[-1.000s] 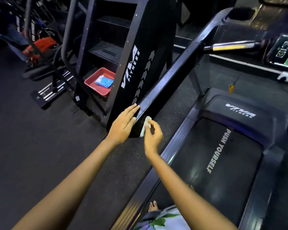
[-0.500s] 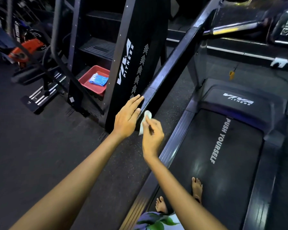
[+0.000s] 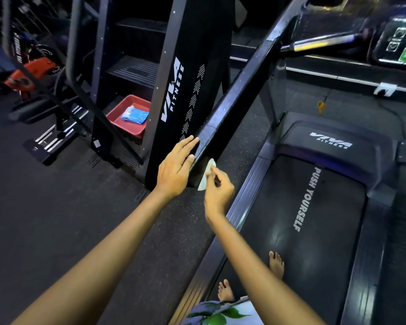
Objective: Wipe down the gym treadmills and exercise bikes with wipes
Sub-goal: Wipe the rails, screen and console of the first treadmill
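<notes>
Left hand (image 3: 176, 171) is lying flat with straight fingers against the outer side of the treadmill handrail (image 3: 232, 106), near its lower end. Right hand (image 3: 217, 187) is pinching a pale, crumpled wipe (image 3: 205, 175) between thumb and fingertips and pressing it to the end face of the same handrail. Both arms are reaching forward from the bottom of the view.

Surroundings: a tall black panel (image 3: 185, 90) lettered VIVA FITNESS is standing just left of the handrail, directly behind the left hand. Further left, a red tray (image 3: 117, 116) is sitting low in a black frame, holding a blue packet (image 3: 134, 114). An orange-red machine (image 3: 31, 73) is showing at far left, partly blurred. The treadmill belt (image 3: 314, 219), printed PUSH YOURSELF, is running along the right side; two bare feet (image 3: 275, 265) are standing on it. A console (image 3: 401, 48) with a green button is blurring at top right.

Handrail is looking dark, glossy and speckled with light flecks along its top.
</notes>
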Available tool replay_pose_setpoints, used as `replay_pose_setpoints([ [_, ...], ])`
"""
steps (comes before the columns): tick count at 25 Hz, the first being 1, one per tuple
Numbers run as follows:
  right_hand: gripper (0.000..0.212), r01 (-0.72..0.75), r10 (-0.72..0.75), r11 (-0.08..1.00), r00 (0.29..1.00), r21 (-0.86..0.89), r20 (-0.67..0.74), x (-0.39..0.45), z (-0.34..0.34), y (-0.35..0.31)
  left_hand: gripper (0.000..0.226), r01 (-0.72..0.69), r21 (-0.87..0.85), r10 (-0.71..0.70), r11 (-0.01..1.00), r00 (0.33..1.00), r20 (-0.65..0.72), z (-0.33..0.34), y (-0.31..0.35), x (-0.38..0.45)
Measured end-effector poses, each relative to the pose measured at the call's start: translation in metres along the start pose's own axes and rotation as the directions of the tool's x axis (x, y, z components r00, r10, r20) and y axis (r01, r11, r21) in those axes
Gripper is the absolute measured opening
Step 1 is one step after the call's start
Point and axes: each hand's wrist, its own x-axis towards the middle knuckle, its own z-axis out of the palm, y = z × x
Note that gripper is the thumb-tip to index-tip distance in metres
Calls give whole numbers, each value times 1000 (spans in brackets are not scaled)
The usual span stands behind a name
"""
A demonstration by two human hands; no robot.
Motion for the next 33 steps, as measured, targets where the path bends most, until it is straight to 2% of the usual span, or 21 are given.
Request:
replay_pose_setpoints([
  [1,32,-52,52,999,998,-10,-21,13,2,-2,48,-4,12,4,1000,1000,-3,0,-1,0],
  [3,37,-41,40,999,998,-23,-48,37,7,-15,48,-16,54,16,998,1000,-3,2,-2,1],
  [5,26,70,-70,997,997,-21,-21,41,8,-23,48,-18,82,18,997,1000,-2,2,-3,1],
  [7,16,107,-106,994,994,-9,27,25,3,-12,47,-17,88,17,996,1000,-5,3,-4,1],
  [9,15,32,-31,999,999,-10,40,20,-3,-1,47,-14,100,15,995,1000,-6,2,-3,1],
  [11,16,-36,36,998,999,-53,-9,42,2,-2,47,-12,108,13,994,1000,-8,2,-2,1],
  [14,15,41,-41,999,999,1,-36,63,9,-26,47,-11,160,11,987,1000,-2,2,-1,0],
  [18,12,113,-111,993,989,-16,100,36,-7,-12,50,23,249,-29,968,999,20,3,9,-2],
  [21,17,39,-32,996,996,-75,88,66,-8,-12,47,78,266,-99,961,993,69,-1,19,-1],
  [23,19,17,-14,998,998,-52,69,92,-2,-30,46,70,309,-110,948,987,116,-5,26,7],
  [27,12,185,-179,982,975,-32,128,82,-4,-35,61,9,413,-69,911,989,129,6,34,38],
  [29,12,131,-122,990,981,-52,154,76,-12,-25,68,29,491,-113,871,983,143,19,35,42],
  [31,12,37,-30,997,994,-64,103,99,-7,-22,75,58,556,-159,829,978,136,26,34,41],
  [33,12,11,-7,998,998,-54,59,120,0,-31,82,67,569,-170,819,977,129,27,36,39],
])
